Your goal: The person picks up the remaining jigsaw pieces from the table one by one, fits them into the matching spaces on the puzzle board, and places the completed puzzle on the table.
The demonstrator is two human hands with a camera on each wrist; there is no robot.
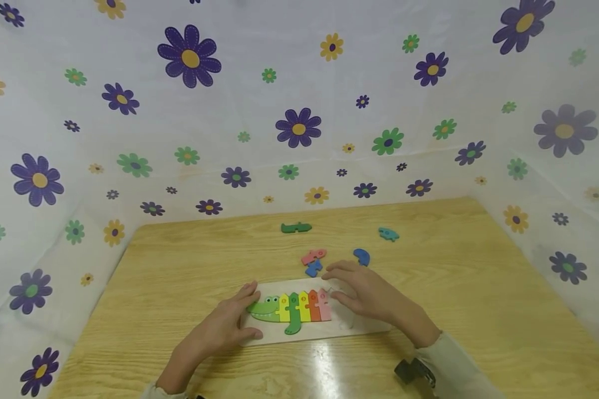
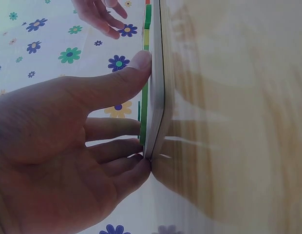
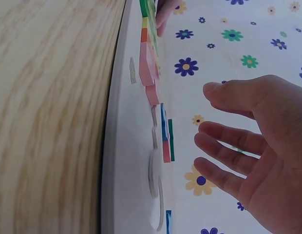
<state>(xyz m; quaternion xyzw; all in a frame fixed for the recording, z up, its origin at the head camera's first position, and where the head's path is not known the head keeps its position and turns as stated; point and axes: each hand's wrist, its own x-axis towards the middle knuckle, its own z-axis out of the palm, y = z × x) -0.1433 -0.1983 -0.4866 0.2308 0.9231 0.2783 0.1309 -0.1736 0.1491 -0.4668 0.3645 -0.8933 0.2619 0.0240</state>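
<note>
A pale wooden puzzle board [image 1: 309, 333] lies on the table, carrying a crocodile made of flat coloured pieces [image 1: 303, 306]. My left hand [image 1: 224, 321] holds the board's left end, its thumb at the near corner and its fingers at the far one. In the left wrist view, the left thumb [image 2: 140, 61] rests on the board's edge beside the green head piece. My right hand [image 1: 366, 291] hovers over the board's right part, fingers spread and holding nothing. Bare outlined slots [image 3: 156, 170] show there, just past the pink piece [image 3: 147, 63].
Beyond the board lie loose pieces: a pink one [image 1: 313, 256] against a blue one [image 1: 314, 269], a curved blue one [image 1: 361, 256], a dark green one [image 1: 296, 228] and a teal one [image 1: 388, 234]. Flower-printed sheeting [image 1: 249, 149] encloses the table's back and sides.
</note>
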